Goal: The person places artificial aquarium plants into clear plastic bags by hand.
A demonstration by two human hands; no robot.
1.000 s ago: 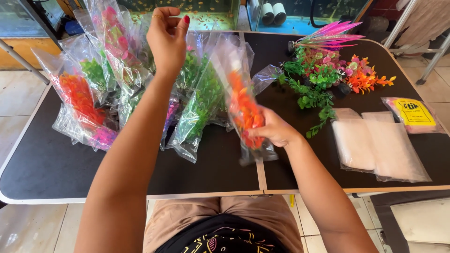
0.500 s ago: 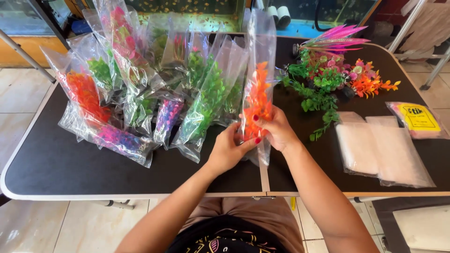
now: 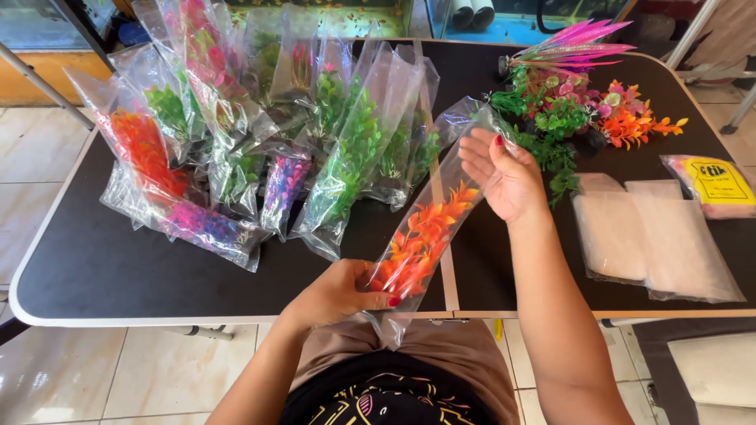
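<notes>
**Bagged orange plant tilted and stretched between both hands**

Since half a second ago the bagged orange plant has swung from upright to a slant, and the two hands have drawn apart along it.

At upper left of the frame a pile of bagged plants lies fanned on the black worktop; I count about ten, though overlaps hide the exact number. At lower centre the left hand is closed on the bag's lower end, thumb on top. The bag runs up and right, over the worktop's middle seam, to the right hand, whose fingers are spread fairly wide with the bag's open top against the palm.

The step in hand looks like smoothing or closing the bag's mouth; the next move would call for a steady grip at the bottom.

Further right sit a cluster of loose plastic plants, roughly four, then two stacks of empty bags and one yellow packet.
</notes>
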